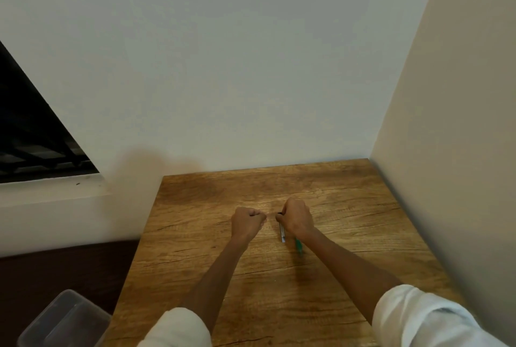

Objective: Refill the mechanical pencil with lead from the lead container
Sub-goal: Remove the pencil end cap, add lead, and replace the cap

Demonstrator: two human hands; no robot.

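Observation:
My right hand (297, 219) grips a slim grey tube with a dark top end, which looks like the lead container (282, 232). Its lower end sticks out below my fist, over the wooden table (349, 235). My left hand (247, 221) hovers just left of the tube's dark end. Its fingers are curled and its thumb and forefinger are pinched together; anything between them is too small to see. A green pencil (299, 246) lies on the table beside my right wrist, which partly hides it.
The table stands in a corner, with a wall behind it and another along its right side. A clear plastic box (64, 321) sits low at the left, off the table. A dark window (33, 134) is at the far left.

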